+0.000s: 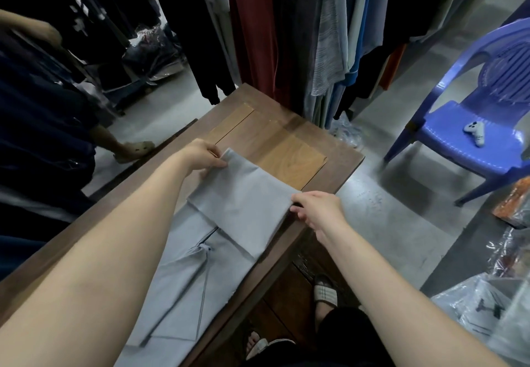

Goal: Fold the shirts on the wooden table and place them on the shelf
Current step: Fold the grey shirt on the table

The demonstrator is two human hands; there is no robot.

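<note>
**Layout Around the Wooden Table**

The shirt point(226, 240) lies on the wooden table point(286, 148), its far end folded back over itself. The left hand point(205, 157) grips the fold's left corner, the right hand point(318, 209) its right corner. Hanging garments point(286, 37) are behind the table. A chair point(473, 143) stands to the table's right, with a controller point(475, 133) on its seat.

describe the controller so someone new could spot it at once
Look right of the wooden table to the blue plastic chair. On its seat lies a small white controller, alone there and pale against the blue.
</note>
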